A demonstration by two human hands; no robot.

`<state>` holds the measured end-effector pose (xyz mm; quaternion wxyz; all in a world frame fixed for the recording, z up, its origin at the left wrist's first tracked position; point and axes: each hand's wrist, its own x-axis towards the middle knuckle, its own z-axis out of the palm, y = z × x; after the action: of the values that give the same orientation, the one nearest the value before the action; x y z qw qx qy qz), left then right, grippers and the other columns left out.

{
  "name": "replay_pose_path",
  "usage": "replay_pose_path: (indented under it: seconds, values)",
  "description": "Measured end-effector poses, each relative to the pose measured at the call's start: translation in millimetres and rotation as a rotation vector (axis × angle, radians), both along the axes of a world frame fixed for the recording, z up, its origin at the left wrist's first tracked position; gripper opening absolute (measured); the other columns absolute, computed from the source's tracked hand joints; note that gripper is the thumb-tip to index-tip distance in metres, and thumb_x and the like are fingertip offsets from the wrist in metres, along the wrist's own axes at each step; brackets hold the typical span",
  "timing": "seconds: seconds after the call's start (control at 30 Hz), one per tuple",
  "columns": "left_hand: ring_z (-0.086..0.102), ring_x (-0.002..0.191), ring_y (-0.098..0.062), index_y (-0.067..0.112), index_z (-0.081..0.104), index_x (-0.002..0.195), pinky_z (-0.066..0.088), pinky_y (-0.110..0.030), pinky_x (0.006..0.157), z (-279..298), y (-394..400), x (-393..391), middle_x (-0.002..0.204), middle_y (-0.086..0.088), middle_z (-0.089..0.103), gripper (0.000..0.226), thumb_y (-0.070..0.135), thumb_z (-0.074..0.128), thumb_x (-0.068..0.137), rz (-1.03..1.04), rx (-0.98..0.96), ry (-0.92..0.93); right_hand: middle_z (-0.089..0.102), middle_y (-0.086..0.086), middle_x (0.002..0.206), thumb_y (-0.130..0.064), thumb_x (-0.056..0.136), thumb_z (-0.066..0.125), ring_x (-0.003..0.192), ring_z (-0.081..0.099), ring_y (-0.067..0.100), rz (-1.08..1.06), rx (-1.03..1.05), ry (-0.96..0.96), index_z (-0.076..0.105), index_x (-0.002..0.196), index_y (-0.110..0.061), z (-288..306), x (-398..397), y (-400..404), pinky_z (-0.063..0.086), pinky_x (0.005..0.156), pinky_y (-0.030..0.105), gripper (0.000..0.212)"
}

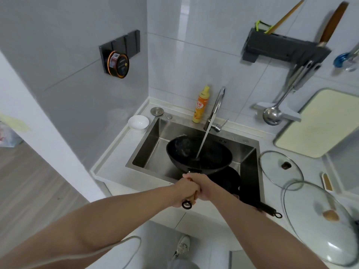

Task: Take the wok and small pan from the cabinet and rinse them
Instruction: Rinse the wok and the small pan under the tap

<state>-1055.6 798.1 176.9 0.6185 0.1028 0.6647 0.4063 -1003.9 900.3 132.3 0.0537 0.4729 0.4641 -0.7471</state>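
Note:
A black wok (200, 154) hangs over the steel sink (149, 144), held by its wooden handle. My left hand (184, 192) and my right hand (204, 188) both grip that handle at the sink's front edge. Water runs from the faucet (217, 107) into the wok's bowl. Under the wok lies the small black pan (227, 180) in the sink, its long black handle (268, 209) sticking out over the front right rim.
A white bowl (138, 122) and an orange dish soap bottle (201, 105) stand behind the sink. Two glass lids (279, 167) (318, 220) lie on the counter to the right, beside a cream cutting board (320, 123). A ladle (272, 114) hangs from a wall rack.

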Motion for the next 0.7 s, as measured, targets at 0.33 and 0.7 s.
replay_pose_path:
  seconds: [0.33, 0.7]
  values:
    - [0.057, 0.053, -0.017, 0.007, 0.049, 0.127, 0.047, -0.026, 0.043, -17, -20, -4, 0.078, -0.013, 0.058, 0.035, 0.004, 0.043, 0.092, -0.140, 0.003, 0.387, 0.058, 0.007, 0.078, -0.027, 0.084, 0.076, 0.072, 0.062, 0.019, -0.006, -0.148, 0.123, 0.058, 0.073, -0.015, -21, -7, -22, 0.050, 0.072, 0.032, 0.024]
    - [0.049, 0.046, -0.012, 0.008, 0.052, 0.076, 0.042, -0.023, 0.042, -20, -16, -10, 0.064, -0.007, 0.052, 0.014, 0.007, 0.054, 0.090, -0.075, 0.075, 0.188, 0.056, 0.011, 0.070, -0.013, 0.088, 0.072, 0.063, 0.057, 0.021, -0.096, 0.144, -0.027, 0.056, 0.084, -0.004, -5, -15, -15, 0.047, 0.059, 0.032, 0.019]
